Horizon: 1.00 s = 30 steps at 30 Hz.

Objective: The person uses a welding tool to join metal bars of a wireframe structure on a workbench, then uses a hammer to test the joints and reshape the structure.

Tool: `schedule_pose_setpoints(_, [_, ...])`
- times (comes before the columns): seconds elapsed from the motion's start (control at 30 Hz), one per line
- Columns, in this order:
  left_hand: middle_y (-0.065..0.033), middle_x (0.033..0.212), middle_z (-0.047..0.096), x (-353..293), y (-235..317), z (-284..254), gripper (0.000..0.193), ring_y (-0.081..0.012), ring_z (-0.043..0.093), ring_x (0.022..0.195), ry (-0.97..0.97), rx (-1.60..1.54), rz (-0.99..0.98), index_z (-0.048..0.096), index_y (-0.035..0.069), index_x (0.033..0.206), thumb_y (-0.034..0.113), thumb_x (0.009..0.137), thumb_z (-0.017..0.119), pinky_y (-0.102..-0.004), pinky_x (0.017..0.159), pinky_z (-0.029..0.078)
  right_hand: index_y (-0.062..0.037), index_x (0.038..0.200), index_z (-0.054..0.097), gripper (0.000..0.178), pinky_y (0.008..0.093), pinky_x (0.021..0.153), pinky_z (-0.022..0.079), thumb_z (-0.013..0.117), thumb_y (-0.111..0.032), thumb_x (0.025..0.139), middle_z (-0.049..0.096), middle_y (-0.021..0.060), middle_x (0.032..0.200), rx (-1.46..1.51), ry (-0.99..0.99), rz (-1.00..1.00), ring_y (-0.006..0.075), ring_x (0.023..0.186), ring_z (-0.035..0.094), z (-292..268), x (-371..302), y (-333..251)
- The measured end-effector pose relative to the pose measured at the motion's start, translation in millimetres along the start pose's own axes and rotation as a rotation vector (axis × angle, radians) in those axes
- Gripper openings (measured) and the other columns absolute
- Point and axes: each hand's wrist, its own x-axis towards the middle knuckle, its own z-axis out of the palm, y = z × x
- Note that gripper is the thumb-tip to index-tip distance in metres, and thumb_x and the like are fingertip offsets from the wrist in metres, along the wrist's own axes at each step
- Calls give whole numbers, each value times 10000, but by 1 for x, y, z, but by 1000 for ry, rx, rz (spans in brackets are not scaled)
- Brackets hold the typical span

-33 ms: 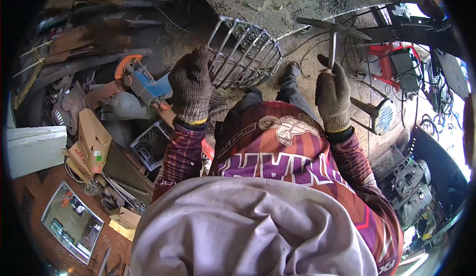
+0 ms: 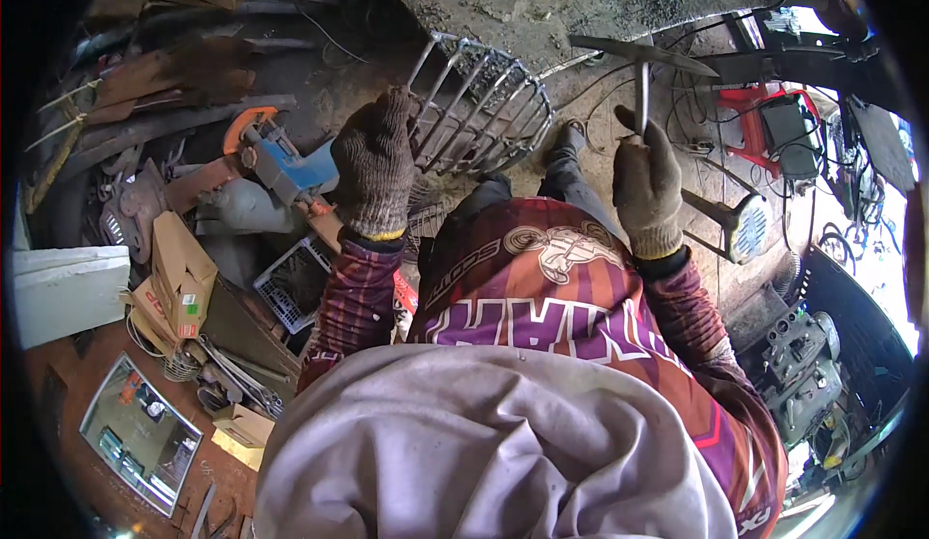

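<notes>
A person in coarse knitted work gloves bends over a curved cage of welded steel rods (image 2: 479, 104) lying on the bare, littered dirt floor of a cluttered workshop. The left hand (image 2: 375, 164) rests on the cage's near-left rim, fingers curled over a rod. The right hand (image 2: 646, 183) is closed around the thin metal shaft of a hammer-like tool (image 2: 643, 67), its flat grey head held up to the right of the cage. On the left sit a blue-and-orange cut-off saw (image 2: 274, 157), torn brown cardboard boxes (image 2: 174, 278) and a framed mirror (image 2: 140, 433); a red welding machine (image 2: 774, 133) stands far right.
</notes>
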Motion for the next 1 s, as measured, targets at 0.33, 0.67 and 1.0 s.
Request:
schedule_pose_setpoints(0.33, [-112, 749, 674, 7, 11, 21, 491, -212, 608, 682, -18, -186, -233, 703, 0, 896, 470, 971, 581, -361, 659, 462, -21, 1217, 605, 297, 383, 593, 519, 582, -176, 965, 661, 166, 773, -490, -77, -467, 314, 657, 677, 22, 6, -42])
schedule_pose_setpoints(0.67, [-169, 1028, 715, 11, -4, 19, 566, -278, 657, 932, -155, -108, -143, 707, 23, 1065, 548, 978, 516, -376, 821, 474, -95, 1264, 582, 332, 439, 640, 542, 592, -204, 951, 684, 178, 874, -805, -95, -523, 380, 770, 683, 28, 11, -42])
schedule_pose_setpoints(1.0, [-190, 820, 702, 15, -13, 25, 669, -408, 672, 803, -155, -158, -265, 742, 78, 894, 682, 931, 455, -488, 694, 491, -117, 1295, 556, 359, 464, 610, 528, 590, -236, 959, 679, 193, 864, -779, -18, -696, 387, 750, 677, 27, 9, -39])
